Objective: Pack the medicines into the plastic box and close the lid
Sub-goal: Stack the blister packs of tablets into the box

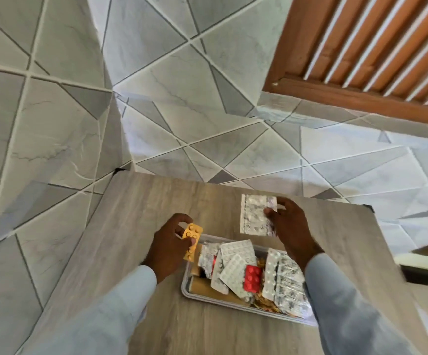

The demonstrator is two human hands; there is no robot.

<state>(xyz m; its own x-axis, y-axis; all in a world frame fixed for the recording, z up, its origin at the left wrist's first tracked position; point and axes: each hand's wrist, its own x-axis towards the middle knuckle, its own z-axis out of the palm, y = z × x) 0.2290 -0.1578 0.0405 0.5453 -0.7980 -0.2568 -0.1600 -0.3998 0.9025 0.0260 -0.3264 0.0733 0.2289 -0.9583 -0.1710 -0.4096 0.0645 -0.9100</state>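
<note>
A clear plastic box [186, 290] stands open on the wooden table [136, 226], filled with several silver blister strips [236, 262], a red blister pack [252, 278] and more strips at its right side. My left hand [170, 248] grips a yellow blister pack [192, 239] just above the box's far left corner. My right hand [288, 221] holds a large silver blister sheet [255, 213] upright above the table behind the box. No lid is in view.
The table stands in a corner of grey geometric-tiled wall [54, 111]. A brown louvred window frame [361, 60] is at the upper right. The table's right edge [387, 239] lies close to my right arm, with a dark object [425, 272] beyond it.
</note>
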